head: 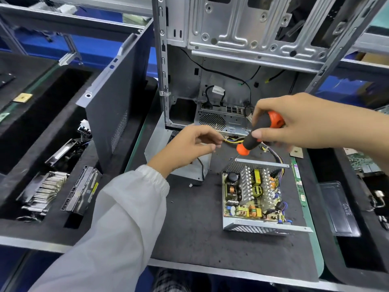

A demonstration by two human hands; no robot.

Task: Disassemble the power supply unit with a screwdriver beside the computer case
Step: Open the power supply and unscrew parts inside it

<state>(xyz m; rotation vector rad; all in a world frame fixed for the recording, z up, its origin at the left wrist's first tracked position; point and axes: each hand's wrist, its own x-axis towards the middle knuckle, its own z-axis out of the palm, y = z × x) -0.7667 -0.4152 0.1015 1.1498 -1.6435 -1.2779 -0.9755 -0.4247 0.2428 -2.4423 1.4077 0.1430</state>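
The power supply unit (252, 192) lies open on the black mat, its circuit board, coils and heat sinks exposed inside a perforated metal shell. Its removed metal cover (160, 142) lies to the left, partly under my left hand. My right hand (294, 121) grips a black and orange screwdriver (259, 131), tip pointing down toward the unit's far left corner. My left hand (187, 146) hovers beside it with thumb and fingers pinched together; whether they hold something small I cannot tell. The empty computer case (242, 49) stands just behind.
A dark side panel (117, 98) leans upright at the left. Foam trays at the left hold a heat sink (44, 192) and a drive (84, 192). A memory stick (300, 184) lies right of the unit. Another tray (345, 209) sits at the right.
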